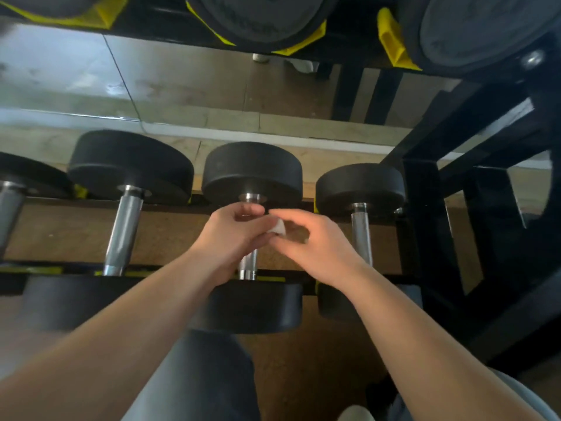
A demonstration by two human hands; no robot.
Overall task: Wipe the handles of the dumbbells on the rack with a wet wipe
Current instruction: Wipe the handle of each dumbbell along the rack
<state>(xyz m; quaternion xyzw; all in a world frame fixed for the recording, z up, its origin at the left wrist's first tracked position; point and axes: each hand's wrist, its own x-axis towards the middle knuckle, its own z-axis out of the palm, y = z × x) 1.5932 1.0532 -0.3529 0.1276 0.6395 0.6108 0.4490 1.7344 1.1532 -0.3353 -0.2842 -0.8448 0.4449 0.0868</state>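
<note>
Several black dumbbells with steel handles lie across the lower rack rails. Over the middle dumbbell [252, 171], my left hand [230, 235] curls around its steel handle [248, 265]. My right hand [306, 241] is just to the right of that handle and pinches a small white wet wipe [277, 228] between thumb and fingertips. The wipe sits where both hands meet; whether my left fingers also hold it is hidden. Another dumbbell's handle [124, 229] lies to the left, and a thinner handle [361, 232] to the right.
The black rack frame [431, 226] rises at the right. An upper shelf holds bigger dumbbells [264, 16] in yellow cradles [391, 41]. A mirror behind the rack shows the floor. My grey-clad knees are at the bottom edge.
</note>
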